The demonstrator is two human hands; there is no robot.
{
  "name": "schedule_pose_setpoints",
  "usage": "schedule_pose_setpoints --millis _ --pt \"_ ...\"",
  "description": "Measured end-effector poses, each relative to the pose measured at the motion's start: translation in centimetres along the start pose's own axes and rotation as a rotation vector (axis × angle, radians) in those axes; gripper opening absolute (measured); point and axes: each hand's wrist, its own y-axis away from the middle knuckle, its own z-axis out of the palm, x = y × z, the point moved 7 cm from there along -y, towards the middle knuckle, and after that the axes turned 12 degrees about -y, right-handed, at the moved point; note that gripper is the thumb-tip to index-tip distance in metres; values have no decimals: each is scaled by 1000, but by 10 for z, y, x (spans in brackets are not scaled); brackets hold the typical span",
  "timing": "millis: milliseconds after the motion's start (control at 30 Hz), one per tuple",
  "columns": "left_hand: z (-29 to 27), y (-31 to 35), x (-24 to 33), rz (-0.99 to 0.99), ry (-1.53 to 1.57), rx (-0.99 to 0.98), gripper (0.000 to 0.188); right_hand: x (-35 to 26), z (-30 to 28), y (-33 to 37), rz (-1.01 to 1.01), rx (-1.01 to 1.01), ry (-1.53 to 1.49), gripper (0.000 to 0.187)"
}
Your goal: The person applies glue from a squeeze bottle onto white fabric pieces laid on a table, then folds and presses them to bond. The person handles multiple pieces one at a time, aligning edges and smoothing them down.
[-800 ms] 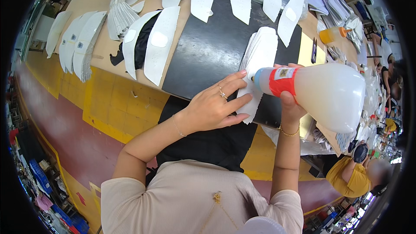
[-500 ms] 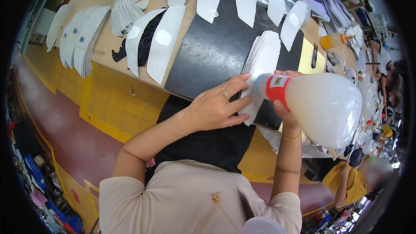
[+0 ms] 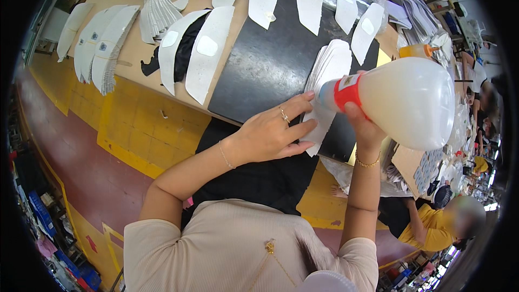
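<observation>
My right hand (image 3: pixel 366 123) is wrapped round the neck end of a large whitish plastic squeeze bottle (image 3: pixel 413 103) with a red band. The bottle lies tilted, its narrow end pointing left and down at a fanned stack of white curved pieces (image 3: pixel 336 57). Whether its tip touches the top piece is hidden. My left hand (image 3: pixel 266 134) rests with fingers spread on the stack's left edge, just left of the bottle's tip. The stack lies on a black mat (image 3: pixel 259 65).
White pieces with pale oval patches (image 3: pixel 207 48) lie along the mat's far side and left. Bundled white pieces (image 3: pixel 111 48) sit at the table's left. An orange-tipped bottle (image 3: pixel 416 51) lies far right. A person in yellow (image 3: pixel 427 227) is at the right.
The bottle's wide end has swung up and away, and my right hand has turned with it. My left hand stays at the stack's edge.
</observation>
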Motion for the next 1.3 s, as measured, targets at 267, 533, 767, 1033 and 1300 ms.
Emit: schedule_pose_setpoints --millis 267,533,767,1033,1300 --pt "3 0 1 -15 16 -64 35 18 -9 18 122 152 -229 49" --pt "1 -3 1 -27 -12 -38 34 25 -19 27 190 317 -389 54" --pt "1 -4 2 -44 -17 -52 36 30 -24 37 264 331 -449 57" --pt "1 -4 3 -64 21 -58 32 29 -21 49 297 386 -528 80" --pt "-3 -2 -5 -206 25 2 35 24 -24 29 250 619 -777 80"
